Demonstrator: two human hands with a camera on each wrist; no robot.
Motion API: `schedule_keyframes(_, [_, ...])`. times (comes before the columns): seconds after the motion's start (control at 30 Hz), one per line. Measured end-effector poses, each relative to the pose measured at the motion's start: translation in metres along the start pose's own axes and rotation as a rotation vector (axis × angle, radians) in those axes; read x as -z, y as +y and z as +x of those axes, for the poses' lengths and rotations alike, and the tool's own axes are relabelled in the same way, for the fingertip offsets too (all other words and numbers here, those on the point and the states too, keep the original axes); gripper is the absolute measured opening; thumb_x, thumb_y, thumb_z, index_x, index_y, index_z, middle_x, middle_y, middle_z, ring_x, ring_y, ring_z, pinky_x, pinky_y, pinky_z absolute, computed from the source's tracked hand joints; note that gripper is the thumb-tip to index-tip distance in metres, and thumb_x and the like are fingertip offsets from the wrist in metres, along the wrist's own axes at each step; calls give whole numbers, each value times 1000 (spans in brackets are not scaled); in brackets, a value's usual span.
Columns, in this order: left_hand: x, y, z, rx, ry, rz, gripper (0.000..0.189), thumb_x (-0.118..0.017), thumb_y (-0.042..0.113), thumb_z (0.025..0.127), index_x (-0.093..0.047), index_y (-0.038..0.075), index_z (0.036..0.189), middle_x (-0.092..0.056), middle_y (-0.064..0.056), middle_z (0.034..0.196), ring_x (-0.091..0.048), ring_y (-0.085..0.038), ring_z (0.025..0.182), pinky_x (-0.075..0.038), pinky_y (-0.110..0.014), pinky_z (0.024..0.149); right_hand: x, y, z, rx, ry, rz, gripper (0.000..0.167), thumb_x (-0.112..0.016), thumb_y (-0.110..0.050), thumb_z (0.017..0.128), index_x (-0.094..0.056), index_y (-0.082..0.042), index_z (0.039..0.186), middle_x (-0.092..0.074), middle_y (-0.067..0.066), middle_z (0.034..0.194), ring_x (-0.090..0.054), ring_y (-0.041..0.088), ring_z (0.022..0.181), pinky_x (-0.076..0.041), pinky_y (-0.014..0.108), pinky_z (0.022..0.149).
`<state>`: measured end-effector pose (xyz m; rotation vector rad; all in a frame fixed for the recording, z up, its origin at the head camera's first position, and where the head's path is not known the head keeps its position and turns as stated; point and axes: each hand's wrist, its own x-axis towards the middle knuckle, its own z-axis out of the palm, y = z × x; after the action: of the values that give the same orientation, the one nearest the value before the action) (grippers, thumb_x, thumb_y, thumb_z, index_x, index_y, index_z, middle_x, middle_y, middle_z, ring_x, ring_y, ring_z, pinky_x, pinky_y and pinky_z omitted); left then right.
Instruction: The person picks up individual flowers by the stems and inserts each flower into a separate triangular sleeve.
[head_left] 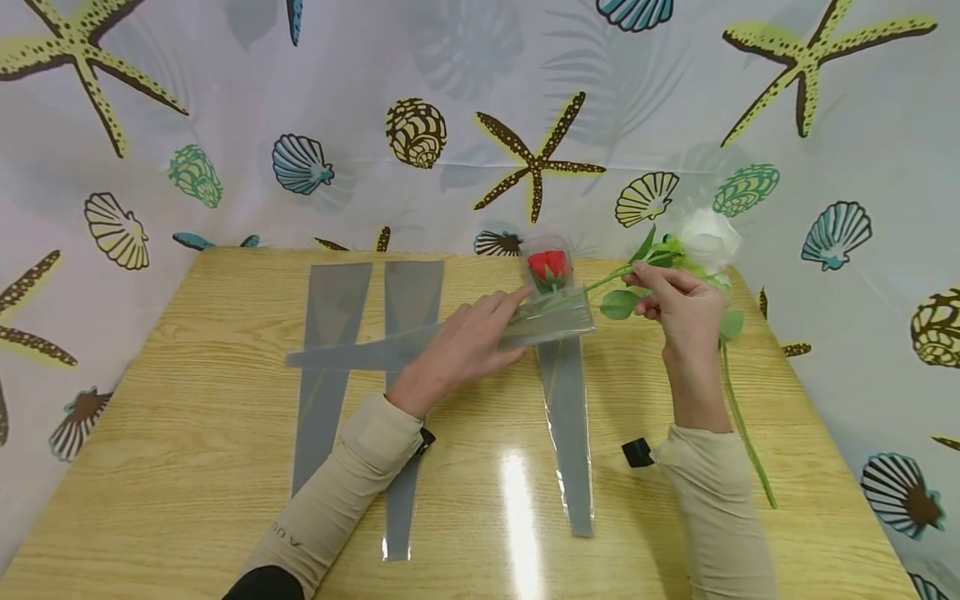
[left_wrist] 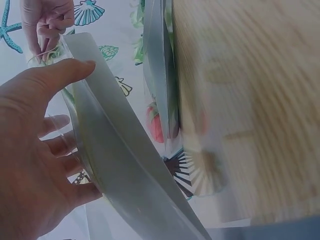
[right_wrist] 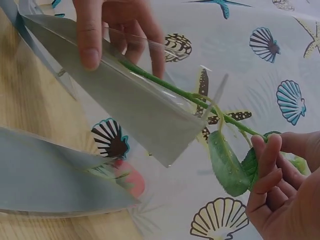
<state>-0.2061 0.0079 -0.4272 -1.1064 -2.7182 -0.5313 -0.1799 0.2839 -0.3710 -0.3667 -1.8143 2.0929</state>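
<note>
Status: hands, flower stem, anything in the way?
Left hand holds flower sleeve. Right hand pinches green flower stem, partly inside sleeve. Leaves outside the mouth might snag; no other obstruction visible.

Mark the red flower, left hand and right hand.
Red flower [head_left: 547, 264]: head view, on its petals.
Left hand [head_left: 468, 336]: head view, on its back.
Right hand [head_left: 683, 312]: head view, on its middle.

The left sleeve [head_left: 345, 483] is beige and creased, marked with small dark lettering [head_left: 287, 536], with black fabric [head_left: 266, 583] toward the elbow. The right sleeve [head_left: 716, 508] is wrinkled beige. A small black piece [head_left: 427, 441] shows at the left wrist, a boxy black block [head_left: 637, 452] at the right.
</note>
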Motion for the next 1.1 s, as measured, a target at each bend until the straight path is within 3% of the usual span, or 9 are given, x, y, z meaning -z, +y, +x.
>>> schedule_keyframes(0.4, [-5,3,0,-1,45,106,80,-75,42,98,-37,12,163,-66,-6,128,-68,-22,110,-59,-45,87,-11,12,-3,-23,-42,-69,22,-88,-26,88,-85,-6,95,-81,-5,77,-61,10,45,-48,18,50])
schedule_keyframes(0.77, [-8,1,0,-8,143,127,78,-77,37,97,-41,10,160,-67,-7,124,-69,-22,105,-58,-45,80,-19,15,-7,-42,-92,-76,20,-88,-26,89,-84,-8,95,-81,-6,77,-61,9,46,-47,18,49])
schedule_keyframes(1.1, [-9,3,-1,-14,155,140,73,-75,36,99,-43,9,159,-67,-7,123,-68,-23,102,-57,-43,78,-27,23,-10,-73,-138,-138,17,-86,-30,91,-84,-13,92,-80,-10,77,-60,8,45,-41,19,52])
